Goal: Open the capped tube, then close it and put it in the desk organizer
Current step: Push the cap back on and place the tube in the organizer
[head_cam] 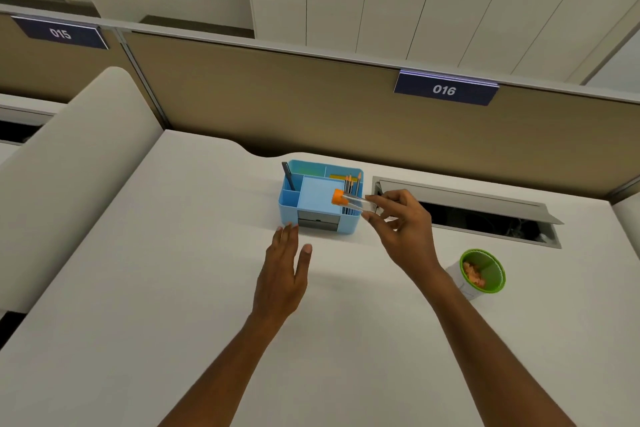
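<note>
Two fingers (372, 199) pinching tube (356, 202), cap outward

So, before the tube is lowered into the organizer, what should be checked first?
1. Orange cap sits on the tube: ok; tightness: cannot tell.
2. Right hand holds the tube at its bare end: ok.
3. Tube is over the blue organizer: ok, though it lies nearly level, not yet tipped.
4. Free compartment: the middle one looks open; pencils fill the right one: ok.
5. Left hand is open, clear of the organizer: ok.
6. Green cup stands away from the path: ok.
</note>
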### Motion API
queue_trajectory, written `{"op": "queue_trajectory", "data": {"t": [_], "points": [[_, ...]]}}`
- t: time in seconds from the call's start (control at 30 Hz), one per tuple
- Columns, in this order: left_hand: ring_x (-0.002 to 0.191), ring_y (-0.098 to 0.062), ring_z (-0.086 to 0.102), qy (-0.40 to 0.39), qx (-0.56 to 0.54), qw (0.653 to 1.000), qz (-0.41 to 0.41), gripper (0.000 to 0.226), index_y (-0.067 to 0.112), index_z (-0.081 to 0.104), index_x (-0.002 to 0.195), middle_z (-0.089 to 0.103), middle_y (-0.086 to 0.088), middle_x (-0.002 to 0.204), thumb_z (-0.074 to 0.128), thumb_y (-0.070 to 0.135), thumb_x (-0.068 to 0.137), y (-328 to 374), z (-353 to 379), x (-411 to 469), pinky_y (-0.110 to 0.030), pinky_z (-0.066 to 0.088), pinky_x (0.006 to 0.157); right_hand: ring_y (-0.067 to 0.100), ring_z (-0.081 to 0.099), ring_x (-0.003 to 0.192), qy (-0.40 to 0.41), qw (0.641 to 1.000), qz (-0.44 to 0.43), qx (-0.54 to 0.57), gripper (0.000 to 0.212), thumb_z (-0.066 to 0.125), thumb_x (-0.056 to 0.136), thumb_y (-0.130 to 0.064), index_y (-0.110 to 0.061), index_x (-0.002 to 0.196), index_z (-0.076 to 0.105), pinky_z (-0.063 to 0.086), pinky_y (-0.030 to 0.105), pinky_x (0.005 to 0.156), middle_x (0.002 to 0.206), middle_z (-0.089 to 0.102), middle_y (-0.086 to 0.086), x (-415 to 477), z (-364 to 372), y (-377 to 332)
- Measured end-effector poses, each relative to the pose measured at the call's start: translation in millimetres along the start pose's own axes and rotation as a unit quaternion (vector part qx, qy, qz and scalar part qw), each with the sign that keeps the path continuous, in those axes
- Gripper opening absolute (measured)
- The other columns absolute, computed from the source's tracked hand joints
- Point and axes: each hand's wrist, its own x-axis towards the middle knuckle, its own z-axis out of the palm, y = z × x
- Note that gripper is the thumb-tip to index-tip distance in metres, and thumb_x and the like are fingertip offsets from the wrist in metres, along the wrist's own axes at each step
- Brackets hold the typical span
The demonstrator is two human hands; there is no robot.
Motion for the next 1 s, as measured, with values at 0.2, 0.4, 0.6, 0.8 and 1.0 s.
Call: {"op": "queue_trajectory", "data": {"t": [0.2, 0.4, 0.6, 0.8, 1.0], "points": [[0.161, -0.022, 0.005, -0.023, 0.156, 0.987, 0.037, 0.07, 0.016, -0.004, 0.16, 0.007, -0.006, 0.175, 0.02, 0.051, 0.104, -45, 36, 12, -0.035, 0.002, 0.127, 0.015, 0.052, 0.089, -0.021, 0.999, 0.021, -0.034, 0.035, 0.077, 0.089, -0.017, -0.01, 0.123, 0.073, 0.042, 0.001, 0.058, 0.103, 0.063, 0.007, 41, 41, 26], [0.162, -0.024, 0.0, -0.065, 0.209, 0.975, 0.033, 0.066, 0.019, -0.007, 0.161, -0.002, -0.005, 0.175, 0.017, 0.047, 0.107, -71, 63, 15, -0.035, -0.006, 0.126, 0.026, 0.059, 0.118, -0.072, 0.993, 0.065, -0.074, 0.039, 0.075, 0.091, -0.023, -0.01, 0.127, 0.07, 0.061, 0.042, 0.091, 0.124, 0.065, 0.013, 63, 83, 55], [0.161, -0.022, 0.001, -0.068, 0.212, 0.975, 0.019, 0.066, 0.016, -0.011, 0.159, -0.001, -0.005, 0.175, 0.016, 0.046, 0.106, -88, 74, 11, -0.035, -0.004, 0.126, 0.03, 0.057, 0.126, -0.102, 0.985, 0.081, -0.116, 0.039, 0.073, 0.092, -0.025, -0.011, 0.128, 0.069, 0.056, 0.05, 0.102, 0.131, 0.064, 0.012, 72, 105, 69], [0.161, -0.024, 0.007, -0.069, 0.223, 0.972, 0.022, 0.068, 0.014, -0.006, 0.159, 0.007, -0.009, 0.175, 0.01, 0.049, 0.103, -95, 80, 10, -0.036, -0.001, 0.126, 0.029, 0.056, 0.124, -0.125, 0.978, 0.074, -0.147, 0.038, 0.071, 0.094, -0.025, -0.011, 0.129, 0.068, 0.053, 0.044, 0.1, 0.128, 0.065, 0.011, 77, 115, 73], [0.161, -0.023, 0.005, -0.077, 0.228, 0.97, 0.02, 0.068, 0.013, -0.003, 0.161, 0.005, -0.008, 0.175, 0.014, 0.048, 0.105, -96, 80, 11, -0.035, -0.002, 0.127, 0.029, 0.053, 0.131, -0.155, 0.969, 0.068, -0.178, 0.042, 0.069, 0.096, -0.024, -0.011, 0.135, 0.062, 0.054, 0.043, 0.101, 0.136, 0.06, 0.011, 78, 116, 70]]}}
